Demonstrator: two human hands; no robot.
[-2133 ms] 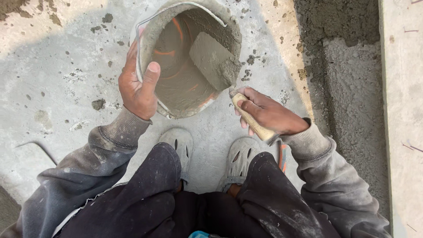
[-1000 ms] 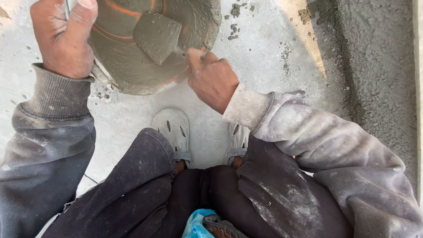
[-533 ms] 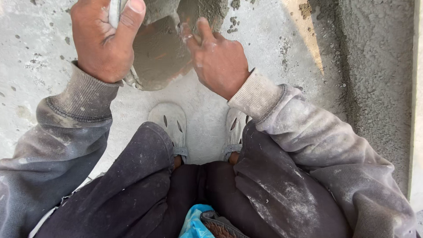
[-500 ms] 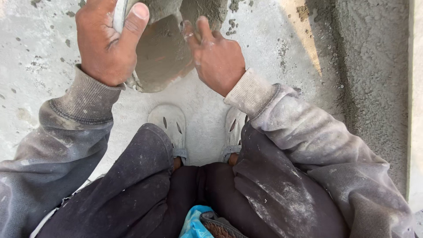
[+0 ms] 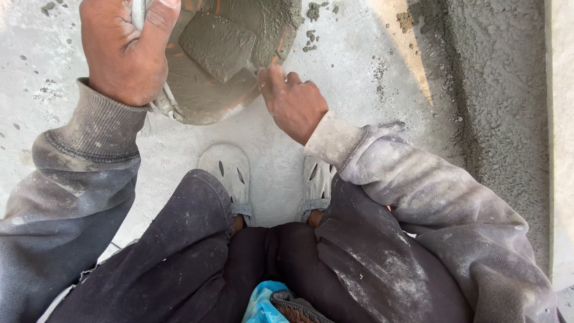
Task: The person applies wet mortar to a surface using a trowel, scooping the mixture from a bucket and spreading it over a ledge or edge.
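Note:
A cement-caked bucket (image 5: 203,101) with orange showing inside sits tilted on the concrete floor just past my feet. My left hand (image 5: 122,51) grips its near-left rim, thumb over the edge. My right hand (image 5: 293,104) is closed around a trowel handle at the bucket's right rim. The trowel's flat blade (image 5: 216,46), coated in wet grey mortar, lies inside the bucket. The handle itself is hidden in my fist.
My two grey clogs (image 5: 230,173) stand on the concrete floor (image 5: 359,54) below the bucket. A strip of rough wet mortar (image 5: 502,90) runs along the right, bounded by a pale edge (image 5: 562,119). Mortar crumbs dot the floor.
The bucket has come closer and tilted toward me. My right hand went from beside the bucket into it, and the trowel blade now rests on the mortar inside.

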